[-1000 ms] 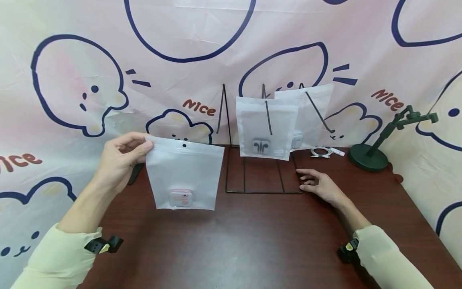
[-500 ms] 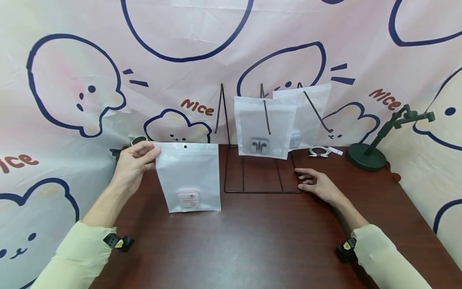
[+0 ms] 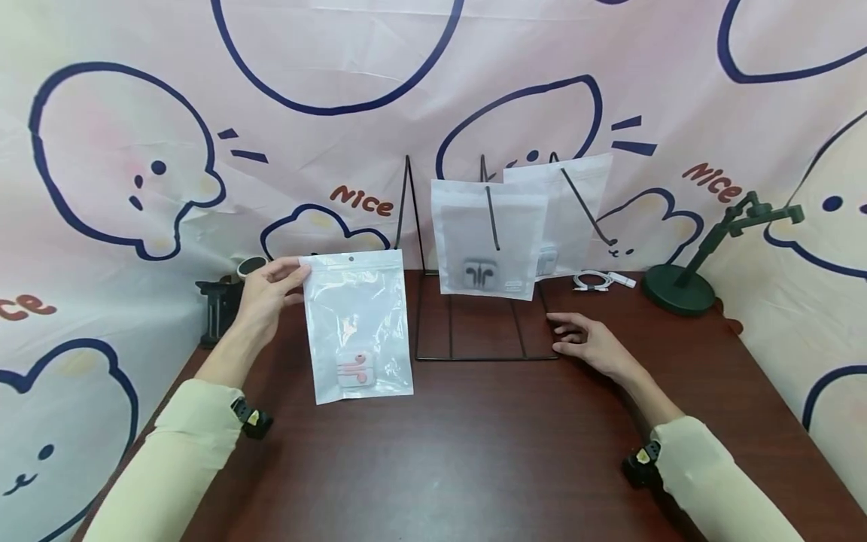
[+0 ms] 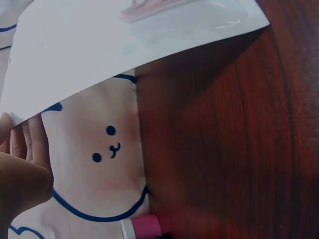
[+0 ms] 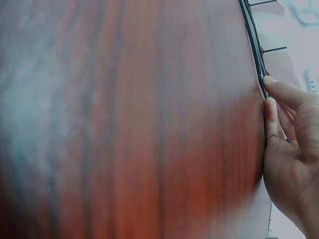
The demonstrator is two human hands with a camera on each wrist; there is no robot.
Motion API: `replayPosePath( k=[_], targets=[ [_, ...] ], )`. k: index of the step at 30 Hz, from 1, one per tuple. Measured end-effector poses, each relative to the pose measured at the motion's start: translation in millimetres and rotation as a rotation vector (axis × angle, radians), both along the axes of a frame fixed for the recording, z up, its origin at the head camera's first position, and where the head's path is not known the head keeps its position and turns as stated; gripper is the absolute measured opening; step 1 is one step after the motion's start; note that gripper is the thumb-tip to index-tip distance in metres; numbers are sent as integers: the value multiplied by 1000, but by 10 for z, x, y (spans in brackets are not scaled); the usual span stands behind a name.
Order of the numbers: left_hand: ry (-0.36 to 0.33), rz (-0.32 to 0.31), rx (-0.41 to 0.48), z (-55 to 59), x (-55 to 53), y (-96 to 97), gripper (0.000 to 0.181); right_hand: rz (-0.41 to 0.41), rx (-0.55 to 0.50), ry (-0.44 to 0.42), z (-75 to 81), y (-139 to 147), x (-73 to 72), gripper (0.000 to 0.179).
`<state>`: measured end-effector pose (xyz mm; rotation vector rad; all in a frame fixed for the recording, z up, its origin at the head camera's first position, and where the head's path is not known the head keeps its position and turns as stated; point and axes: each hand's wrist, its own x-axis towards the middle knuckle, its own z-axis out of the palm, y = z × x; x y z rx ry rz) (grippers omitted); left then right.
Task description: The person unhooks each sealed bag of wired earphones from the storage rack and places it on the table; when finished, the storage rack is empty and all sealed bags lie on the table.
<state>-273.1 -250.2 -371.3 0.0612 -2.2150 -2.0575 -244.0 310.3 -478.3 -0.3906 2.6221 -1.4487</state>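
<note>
My left hand (image 3: 271, 297) pinches the upper left corner of a white zip bag (image 3: 355, 316), held upright left of the rack. Through its front show pink-and-white earphones (image 3: 355, 370) in a small clear case. The bag's round hang hole sits at its top edge, just below the left prong's tip. At the front right corner of a black wire display rack (image 3: 488, 359), the thumb and fingers of my right hand (image 3: 589, 346) hold the base wire. From the rack's middle prong hangs a bag with dark earphones (image 3: 481, 275); another white bag (image 3: 582, 203) hangs on the right prong.
A coiled white cable (image 3: 592, 281) lies behind the rack's right side. Beyond it stands a green stand (image 3: 684, 290) with a jointed arm. A black object (image 3: 220, 305) stands behind my left hand. A printed cloth (image 3: 305, 150) covers the wall behind the table.
My left hand has carried the bag rightward and turned it to face forward, bringing its top close to the left prong. The right hand has stayed at the rack corner.
</note>
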Motion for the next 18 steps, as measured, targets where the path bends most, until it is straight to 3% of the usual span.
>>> replayPosePath(
  k=[4, 8, 18],
  targets=[
    [-85, 31, -105, -99, -162, 63, 37, -12, 18, 2, 8, 5, 0, 58],
    [-145, 19, -181, -211, -319, 130, 44, -26, 17, 0, 12, -8, -4, 58],
    [-170, -27, -226, -440, -542, 204, 45, -47, 21, -3, -3, -43, 7, 57]
  ],
)
